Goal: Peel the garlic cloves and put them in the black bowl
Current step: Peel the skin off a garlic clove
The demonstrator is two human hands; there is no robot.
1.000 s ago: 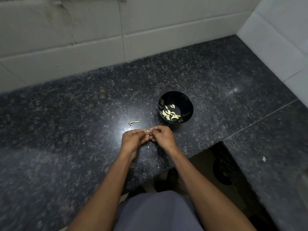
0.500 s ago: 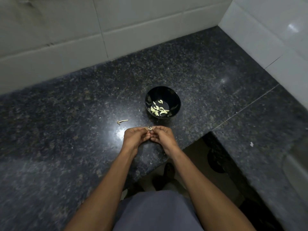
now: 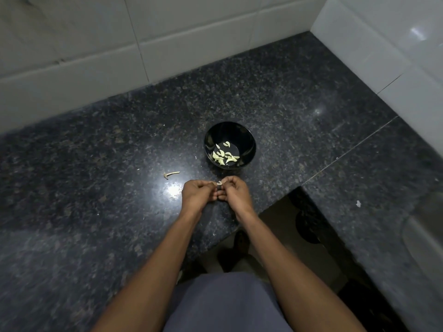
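Pale garlic clove (image 3: 219, 183) mostly hidden, pinched by left hand (image 3: 197, 194), right hand (image 3: 236, 193)

My left hand (image 3: 197, 194) and right hand (image 3: 236, 192) meet at the centre of the frame, over the near part of the counter (image 3: 96, 188), fingertips touching, with a small garlic clove (image 3: 219, 184) pinched between them. Just beyond my hands, slightly to the right, the bowl (image 3: 249, 140) stands on the counter, with peeled cloves (image 3: 225, 156) lying in its near side. Left of the bowl and beyond my left hand lies a bit of stem (image 3: 171, 174). The tiled wall (image 3: 72, 56) runs across the top, and another wall (image 3: 383, 44) fills the upper right.
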